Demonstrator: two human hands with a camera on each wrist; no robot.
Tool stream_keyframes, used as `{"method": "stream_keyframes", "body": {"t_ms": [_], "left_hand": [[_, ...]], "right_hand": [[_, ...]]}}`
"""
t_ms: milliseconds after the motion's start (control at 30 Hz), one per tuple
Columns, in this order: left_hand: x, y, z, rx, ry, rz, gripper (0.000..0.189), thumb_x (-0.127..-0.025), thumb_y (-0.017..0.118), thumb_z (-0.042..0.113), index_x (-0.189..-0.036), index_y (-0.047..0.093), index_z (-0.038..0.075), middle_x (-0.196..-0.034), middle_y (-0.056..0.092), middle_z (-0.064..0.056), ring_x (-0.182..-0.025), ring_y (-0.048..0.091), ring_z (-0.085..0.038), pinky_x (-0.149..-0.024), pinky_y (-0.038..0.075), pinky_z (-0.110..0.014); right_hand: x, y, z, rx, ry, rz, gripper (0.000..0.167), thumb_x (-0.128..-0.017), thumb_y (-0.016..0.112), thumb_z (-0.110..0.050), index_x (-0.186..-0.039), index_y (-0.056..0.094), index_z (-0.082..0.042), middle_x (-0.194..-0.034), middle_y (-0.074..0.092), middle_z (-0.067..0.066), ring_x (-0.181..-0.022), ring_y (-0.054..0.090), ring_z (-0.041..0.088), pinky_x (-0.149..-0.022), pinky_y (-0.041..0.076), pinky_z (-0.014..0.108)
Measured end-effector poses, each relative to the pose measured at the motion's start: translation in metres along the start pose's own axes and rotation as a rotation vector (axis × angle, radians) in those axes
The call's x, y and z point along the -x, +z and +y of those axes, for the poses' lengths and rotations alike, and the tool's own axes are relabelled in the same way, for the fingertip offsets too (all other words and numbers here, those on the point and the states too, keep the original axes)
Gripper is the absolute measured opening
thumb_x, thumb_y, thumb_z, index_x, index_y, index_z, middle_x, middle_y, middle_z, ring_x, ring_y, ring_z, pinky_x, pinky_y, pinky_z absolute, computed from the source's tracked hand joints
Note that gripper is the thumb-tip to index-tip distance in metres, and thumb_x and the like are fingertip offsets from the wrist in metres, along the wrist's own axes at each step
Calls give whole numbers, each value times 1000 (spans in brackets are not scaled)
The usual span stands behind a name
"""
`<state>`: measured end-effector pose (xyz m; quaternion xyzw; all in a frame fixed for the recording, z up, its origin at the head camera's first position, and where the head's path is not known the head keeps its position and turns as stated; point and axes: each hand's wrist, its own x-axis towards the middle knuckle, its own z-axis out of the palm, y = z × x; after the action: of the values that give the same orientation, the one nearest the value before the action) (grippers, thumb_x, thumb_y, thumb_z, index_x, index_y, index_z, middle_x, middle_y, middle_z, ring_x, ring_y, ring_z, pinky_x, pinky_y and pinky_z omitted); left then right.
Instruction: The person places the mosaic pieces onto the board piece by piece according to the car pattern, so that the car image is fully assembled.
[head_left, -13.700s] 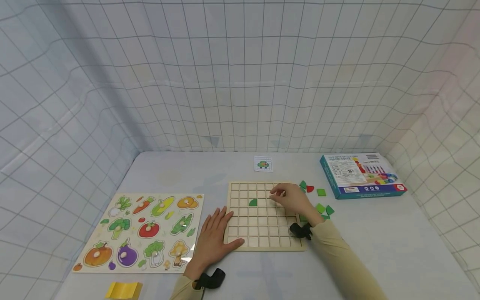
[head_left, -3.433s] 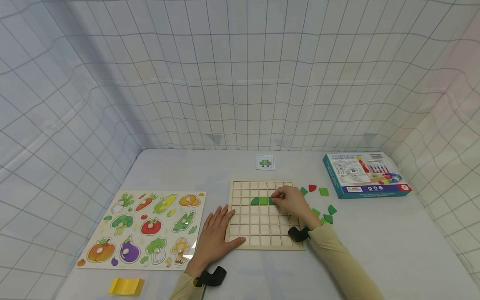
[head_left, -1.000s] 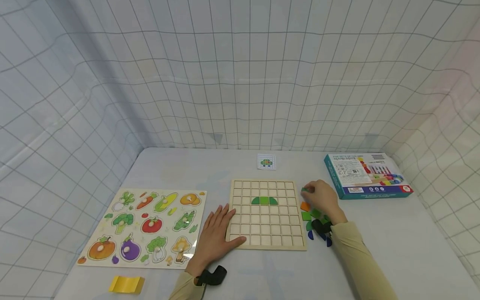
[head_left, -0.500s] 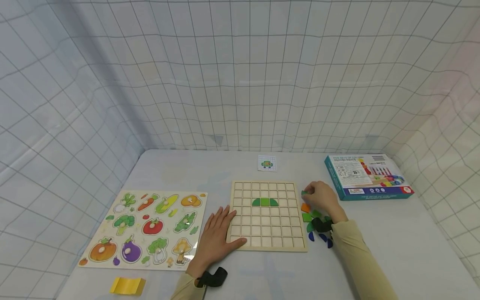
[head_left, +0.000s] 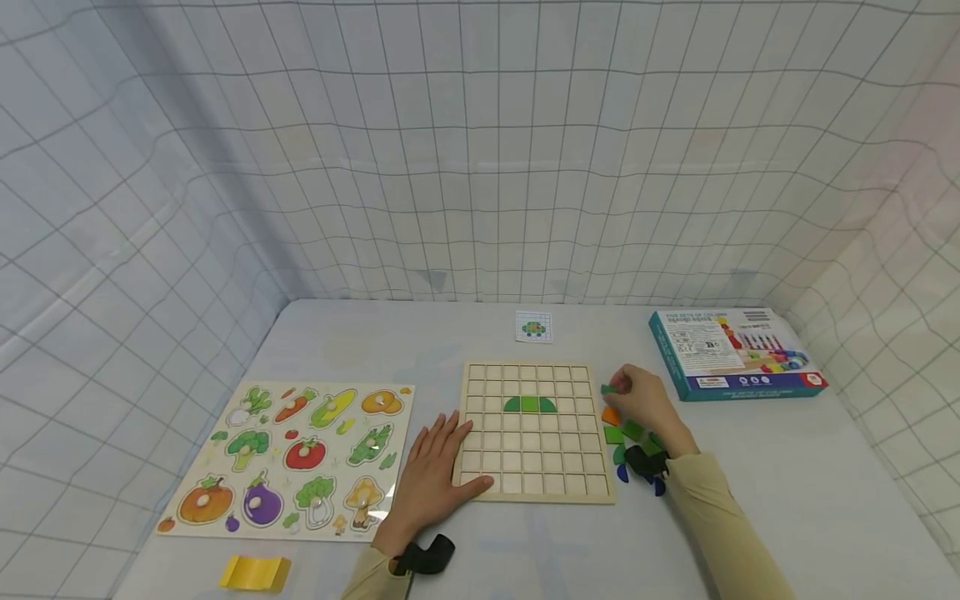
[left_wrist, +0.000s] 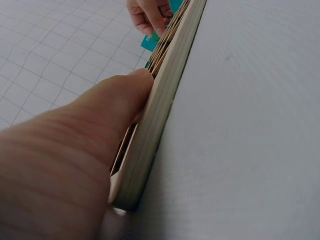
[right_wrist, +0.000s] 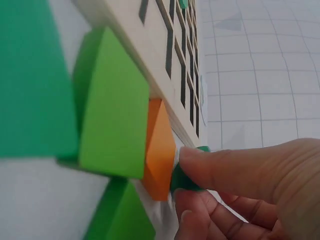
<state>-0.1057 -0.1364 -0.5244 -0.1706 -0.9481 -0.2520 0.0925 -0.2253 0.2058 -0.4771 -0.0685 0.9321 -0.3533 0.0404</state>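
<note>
My left hand (head_left: 431, 477) lies with straight, spread fingers along the left edge of the wooden grid board (head_left: 525, 498), thumb over its near left corner. Two dark green quarter circles flank a bright green square (head_left: 529, 404) in one row of the grid. Just off the board's right side, my right hand (head_left: 647, 402) pinches a small dark green block (right_wrist: 184, 181) between thumb and fingers, which cover most of its shape. Close to those fingertips lies an orange block (right_wrist: 160, 155), beside a light green square block (right_wrist: 117, 110).
More green and dark blue pieces (head_left: 622, 473) lie under and around the right wrist. A pattern card (head_left: 534, 327) lies behind the board, a boxed toy set (head_left: 735, 354) at back right. At left are a vegetable puzzle (head_left: 277, 500) and a yellow block (head_left: 255, 572).
Since the oldest frame, a green square and second quarter circle have joined the first on the board. My right hand has moved right, off the board, and picked up another dark green block.
</note>
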Motion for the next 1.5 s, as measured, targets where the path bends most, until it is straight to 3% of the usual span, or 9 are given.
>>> {"method": "stream_keyframes", "body": {"t_ms": [200,433,667,933,1233,1500], "left_hand": [[0,1,0,0,17,28,84,-82,59,64,-143,41,10,-150,31,-13,-139,22,-32,-112,11,-44],[0,1,-1,-6,13,16,84,-83,58,64,-144,40,10,-151,31,-13,-140,21,-31,-112,11,-44],[-1,0,-1,4,-7,-11,85,-82,59,64,-145,39,11,-152,28,-11,-141,18,-29,-113,10,-43],[-1,-2,1,17,-12,-14,85,-81,62,61,-145,39,10,-152,29,-12,-141,18,-29,-113,10,-44],[-2,-2,1,10,-37,-47,85,-81,60,63,-146,37,13,-154,25,-9,-142,14,-25,-113,6,-40],[-2,-2,1,21,-36,-47,84,-82,61,61,-147,37,13,-154,24,-9,-142,13,-25,-113,5,-40]], "right_hand": [[4,3,-3,-45,-44,22,15,-82,70,-6,-89,58,-1,-79,57,7,-70,51,21,-58,44,30],[8,10,-15,-107,-191,55,19,-85,68,-1,-103,61,2,-80,55,5,-68,51,19,-59,44,30],[14,25,-35,-190,-287,14,11,-86,68,-4,-95,62,-5,-84,61,1,-75,57,15,-66,49,30],[14,50,-58,-251,-379,-54,15,-82,71,-1,-90,59,-6,-79,62,-2,-71,59,12,-61,50,26],[12,72,-84,-256,-384,-141,13,-82,74,-5,-87,61,-5,-79,63,-4,-68,58,9,-61,50,25],[10,88,-101,-183,-368,-157,14,-79,78,-12,-77,63,-13,-67,56,-10,-57,46,9,-52,39,23]]}}
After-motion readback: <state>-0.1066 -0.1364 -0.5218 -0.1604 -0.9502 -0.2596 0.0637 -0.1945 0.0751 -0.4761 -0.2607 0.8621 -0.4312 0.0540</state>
